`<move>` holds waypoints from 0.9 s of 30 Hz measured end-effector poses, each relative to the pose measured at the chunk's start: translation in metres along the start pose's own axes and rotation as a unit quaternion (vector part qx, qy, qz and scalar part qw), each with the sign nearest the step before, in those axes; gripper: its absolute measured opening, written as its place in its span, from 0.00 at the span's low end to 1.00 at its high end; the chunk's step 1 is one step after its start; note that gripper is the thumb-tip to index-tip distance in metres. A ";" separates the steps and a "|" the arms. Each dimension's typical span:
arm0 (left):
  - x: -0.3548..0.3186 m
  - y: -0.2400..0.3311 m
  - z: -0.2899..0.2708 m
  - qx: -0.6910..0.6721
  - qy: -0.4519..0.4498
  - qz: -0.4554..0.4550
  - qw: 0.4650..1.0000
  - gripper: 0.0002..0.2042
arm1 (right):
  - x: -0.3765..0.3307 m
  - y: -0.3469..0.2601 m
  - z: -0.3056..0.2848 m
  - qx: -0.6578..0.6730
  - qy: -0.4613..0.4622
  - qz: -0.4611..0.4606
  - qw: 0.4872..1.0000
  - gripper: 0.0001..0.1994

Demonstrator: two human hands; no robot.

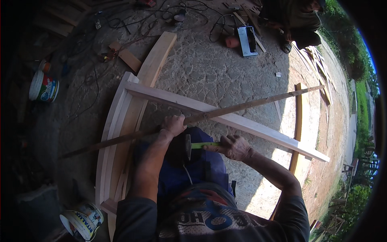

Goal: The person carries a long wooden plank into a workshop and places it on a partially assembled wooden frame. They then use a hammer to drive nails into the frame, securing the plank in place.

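Observation:
My left hand [174, 125] is closed around a long, thin, rough wooden strip [250, 101], which slants from the lower left up to the right. A hammer [189, 147] with a yellow-green handle is in my right hand [234, 147], its metal head pointing toward my left forearm above my lap. Under the strip, a pale wooden frame [177, 100] rests on timber supports; its far rail runs from the upper left down to the right, and the strip crosses over it. A thicker yellowish beam [155, 60] lies beneath the frame's left side.
Paint buckets stand at the left [44, 86] and lower left [82, 222]. Cables [149, 20] and a silver-framed panel [247, 41] lie on the cracked concrete floor. Another person [292, 20] crouches at the upper right, near loose wooden strips [320, 72]. A second support beam [299, 125] is at the right.

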State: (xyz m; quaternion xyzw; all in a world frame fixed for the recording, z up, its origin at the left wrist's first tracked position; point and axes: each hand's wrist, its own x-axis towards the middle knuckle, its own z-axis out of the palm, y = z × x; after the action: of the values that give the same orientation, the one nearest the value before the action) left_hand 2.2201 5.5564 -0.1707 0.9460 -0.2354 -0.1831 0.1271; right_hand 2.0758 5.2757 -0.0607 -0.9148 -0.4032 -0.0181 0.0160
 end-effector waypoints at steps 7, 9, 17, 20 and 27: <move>-0.001 0.003 -0.002 0.008 -0.014 0.006 1.000 0.15 | -0.017 0.003 0.025 0.138 -0.023 0.281 0.949 0.37; -0.002 -0.001 -0.001 0.002 -0.007 0.008 1.000 0.15 | -0.023 -0.009 0.010 0.143 -0.066 0.213 0.964 0.37; 0.001 0.004 -0.002 0.015 -0.023 -0.002 1.000 0.16 | -0.014 0.011 0.032 0.103 -0.016 0.219 0.970 0.36; -0.002 0.003 -0.006 0.007 -0.016 -0.003 1.000 0.16 | -0.014 -0.017 0.013 0.171 -0.007 0.117 0.978 0.38; 0.002 0.004 -0.005 0.013 -0.011 -0.007 1.000 0.16 | 0.006 -0.043 0.015 0.325 0.119 0.390 0.853 0.36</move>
State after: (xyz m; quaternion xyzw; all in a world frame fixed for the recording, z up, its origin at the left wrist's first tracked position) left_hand 2.2221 5.5532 -0.1659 0.9471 -0.2328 -0.1911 0.1108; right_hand 2.0481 5.3095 -0.0746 -0.9304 0.0086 0.0134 0.3661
